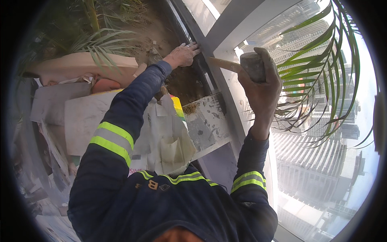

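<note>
Hammer (252,67) beside the window frame (232,24), right hand (262,86) with fingers clasping its head; left hand (182,55) with fingers slightly spread at the dark rail (202,72); seemingly lining up, next calling for steady aim

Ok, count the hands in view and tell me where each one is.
2: the left hand is at the dark frame; the right hand is wrapped around a grey block. No others show.
</note>
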`<state>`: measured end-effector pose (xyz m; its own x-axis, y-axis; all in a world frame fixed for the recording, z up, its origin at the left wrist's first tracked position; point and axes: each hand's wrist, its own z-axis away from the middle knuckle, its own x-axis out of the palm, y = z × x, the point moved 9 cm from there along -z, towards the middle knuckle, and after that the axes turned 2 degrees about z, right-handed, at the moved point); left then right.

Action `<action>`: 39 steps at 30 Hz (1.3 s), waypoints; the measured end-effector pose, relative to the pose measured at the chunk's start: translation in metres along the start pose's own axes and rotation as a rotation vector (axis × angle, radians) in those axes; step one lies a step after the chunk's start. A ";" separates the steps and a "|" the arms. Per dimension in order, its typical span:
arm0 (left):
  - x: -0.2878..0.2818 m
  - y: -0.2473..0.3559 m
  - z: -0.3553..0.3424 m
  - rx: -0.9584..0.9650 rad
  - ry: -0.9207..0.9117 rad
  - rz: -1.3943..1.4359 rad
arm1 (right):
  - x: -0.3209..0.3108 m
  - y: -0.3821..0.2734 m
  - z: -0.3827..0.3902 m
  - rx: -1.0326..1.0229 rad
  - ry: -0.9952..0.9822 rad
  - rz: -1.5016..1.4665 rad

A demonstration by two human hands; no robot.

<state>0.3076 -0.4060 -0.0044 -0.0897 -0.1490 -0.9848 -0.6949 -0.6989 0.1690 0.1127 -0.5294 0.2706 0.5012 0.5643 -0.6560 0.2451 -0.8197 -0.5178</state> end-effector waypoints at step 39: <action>0.010 0.062 0.036 0.098 0.059 -0.067 | -0.026 0.004 0.022 0.023 -0.041 0.040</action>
<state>0.2380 -0.4260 -0.0051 -0.0003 -0.1471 -0.9891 -0.7647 -0.6374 0.0950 0.0821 -0.5450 0.2738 0.4753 0.5350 -0.6984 0.2061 -0.8395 -0.5028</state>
